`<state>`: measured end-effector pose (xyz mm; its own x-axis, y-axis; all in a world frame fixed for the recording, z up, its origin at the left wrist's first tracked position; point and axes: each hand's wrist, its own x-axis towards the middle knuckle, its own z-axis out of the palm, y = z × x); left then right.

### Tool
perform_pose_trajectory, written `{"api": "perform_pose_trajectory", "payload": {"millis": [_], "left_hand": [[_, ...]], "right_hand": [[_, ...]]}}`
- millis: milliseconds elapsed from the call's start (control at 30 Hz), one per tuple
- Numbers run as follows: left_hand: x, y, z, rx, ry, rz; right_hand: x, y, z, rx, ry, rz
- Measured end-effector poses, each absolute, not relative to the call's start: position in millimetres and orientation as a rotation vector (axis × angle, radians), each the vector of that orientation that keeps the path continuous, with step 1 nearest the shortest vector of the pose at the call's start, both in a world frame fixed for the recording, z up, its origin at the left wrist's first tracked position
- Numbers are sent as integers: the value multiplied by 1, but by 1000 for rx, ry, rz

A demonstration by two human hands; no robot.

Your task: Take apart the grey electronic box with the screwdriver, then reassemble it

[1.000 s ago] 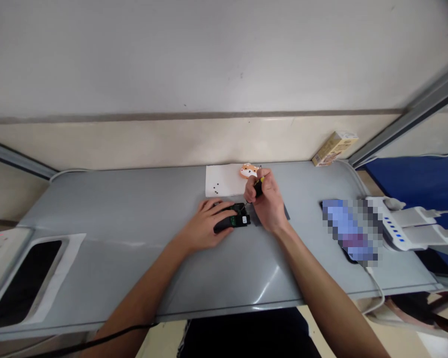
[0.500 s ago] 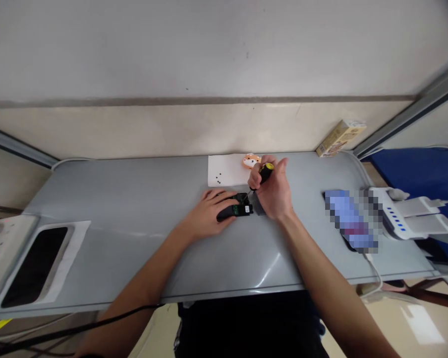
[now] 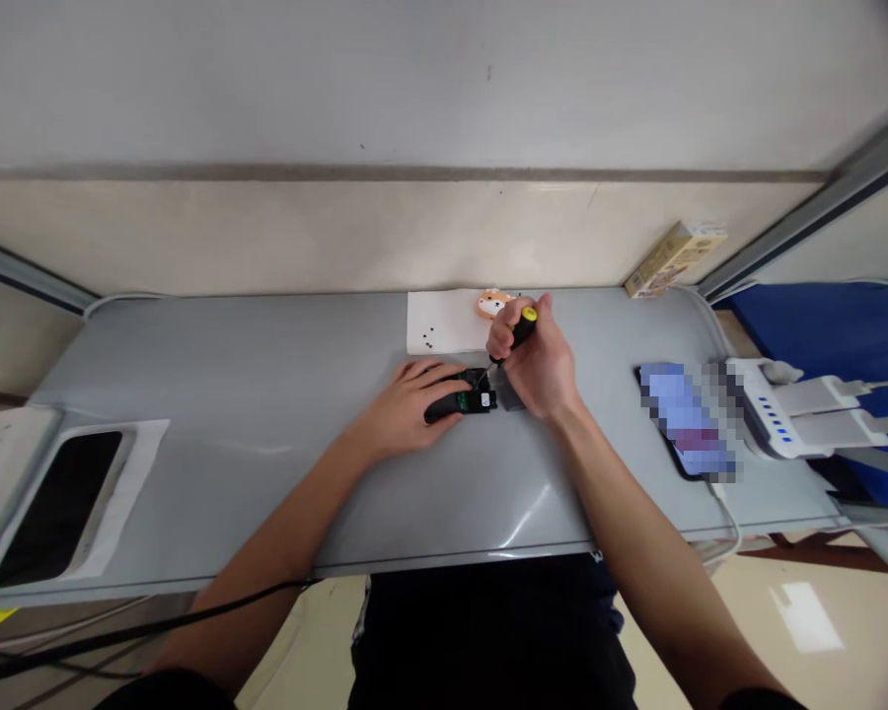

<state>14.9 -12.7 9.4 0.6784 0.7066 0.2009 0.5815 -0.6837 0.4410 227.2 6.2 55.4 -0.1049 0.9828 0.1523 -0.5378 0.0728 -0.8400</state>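
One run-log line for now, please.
Left hand: holding black device on grey desk | Right hand: gripping screwdriver, shaft angled down toward device | Beyond: white sheet, small dark pieces on it

glossy tabletop point(image 3: 229, 375), metal screwdriver shaft point(image 3: 487, 373)

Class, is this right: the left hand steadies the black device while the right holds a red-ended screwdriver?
The colour is wrong: in the head view, the screwdriver in the right hand is yellow-ended. The left hand steadies the black device.
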Motion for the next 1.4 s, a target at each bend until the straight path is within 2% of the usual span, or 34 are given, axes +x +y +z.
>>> {"api": "perform_pose_trajectory", "payload": {"millis": [367, 1067, 1400], "left_hand": [[15, -13, 7, 2535, 1034, 520], [15, -14, 4, 2581, 1018, 511], [15, -13, 1, 2597, 1025, 491]], "right_hand": [[226, 7, 49, -622, -954, 1315], [236, 9, 59, -595, -1053, 1492], [229, 6, 52, -625, -956, 1434]]}}
